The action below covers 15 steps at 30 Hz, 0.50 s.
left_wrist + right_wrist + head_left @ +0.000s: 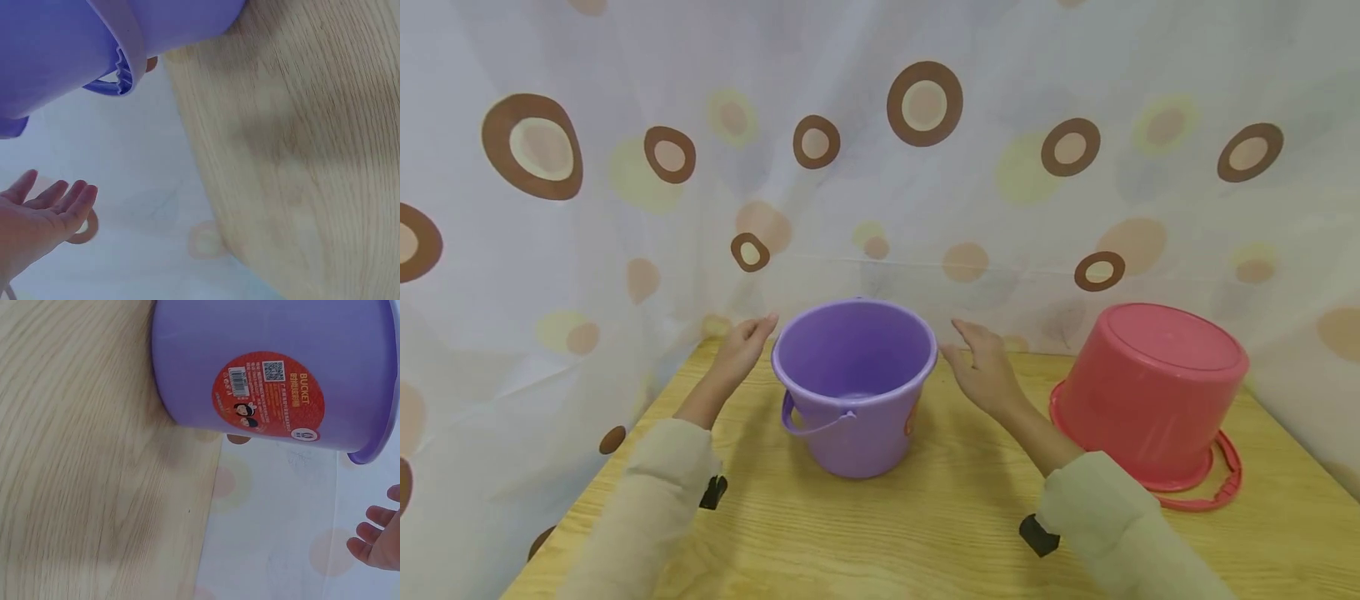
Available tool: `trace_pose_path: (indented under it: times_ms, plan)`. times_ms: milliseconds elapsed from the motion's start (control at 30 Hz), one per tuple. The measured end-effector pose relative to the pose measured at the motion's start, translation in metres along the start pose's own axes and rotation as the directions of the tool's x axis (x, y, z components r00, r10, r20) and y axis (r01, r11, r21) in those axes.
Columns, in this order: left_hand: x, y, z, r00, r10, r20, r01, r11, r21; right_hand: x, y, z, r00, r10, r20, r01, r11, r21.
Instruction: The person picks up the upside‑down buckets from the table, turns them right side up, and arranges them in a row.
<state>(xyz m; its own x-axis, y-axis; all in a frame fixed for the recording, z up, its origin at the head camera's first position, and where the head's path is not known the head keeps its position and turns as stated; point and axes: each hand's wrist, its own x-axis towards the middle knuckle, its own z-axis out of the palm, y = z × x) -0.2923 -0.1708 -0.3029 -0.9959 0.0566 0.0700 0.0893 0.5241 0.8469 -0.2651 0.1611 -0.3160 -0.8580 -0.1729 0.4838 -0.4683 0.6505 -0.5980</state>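
Both hands are raised above the table (865, 542), one on either side of the purple bucket (857, 446). The left hand (741, 350) is unclenched, its fingers extended and holding nothing; the left wrist view shows a gap between it and the bucket wall. The right hand (988, 375) is likewise unclenched and holds nothing, thumb and fingers apart. Its thumb appears close to the rim in the head view, while the right wrist view shows its fingers clear of it.

The purple bucket stands upright on the table, just right of the left hand and just left of the right hand, mouth up. Its interior, so far as visible, holds nothing. The handle (786, 410) hangs down on the side facing the left hand. A round red label (269, 394), printed "BUCKET" and bearing a barcode, is on the side facing the right hand.

The red bucket (1150, 408) sits to the right of the right hand, well apart from the left, upside down with its base up. Its red handle (1217, 500) lies out on the table.

Pale sleeves (662, 467) cover both forearms below the hands. Beyond the hands hangs a white sheet (865, 192) patterned with brown, peach and yellow circles.
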Motion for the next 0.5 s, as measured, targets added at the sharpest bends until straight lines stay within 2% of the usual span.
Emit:
trace_pose_path:
  times_ms: [167, 267, 367, 500]
  plan:
    - [-0.009, 0.012, -0.002, 0.998, 0.063, 0.007, -0.064, 0.994, 0.091, -0.011, 0.002, -0.005, 0.998, -0.069, 0.012, 0.07, 0.993, -0.099]
    - [-0.015, 0.019, -0.001, 0.993, 0.115, 0.013, -0.116, 0.982, 0.151, -0.018, 0.002, -0.007, 0.995, -0.09, 0.036, 0.095, 0.978, -0.186]
    - [-0.021, 0.025, 0.0, 0.984, 0.179, 0.013, -0.177, 0.959, 0.221, -0.025, 0.001, -0.009, 0.992, -0.119, 0.051, 0.129, 0.952, -0.276]
    - [-0.026, 0.03, 0.001, 0.968, 0.249, 0.033, -0.247, 0.914, 0.322, -0.031, 0.001, -0.013, 0.986, -0.161, 0.051, 0.169, 0.921, -0.351]
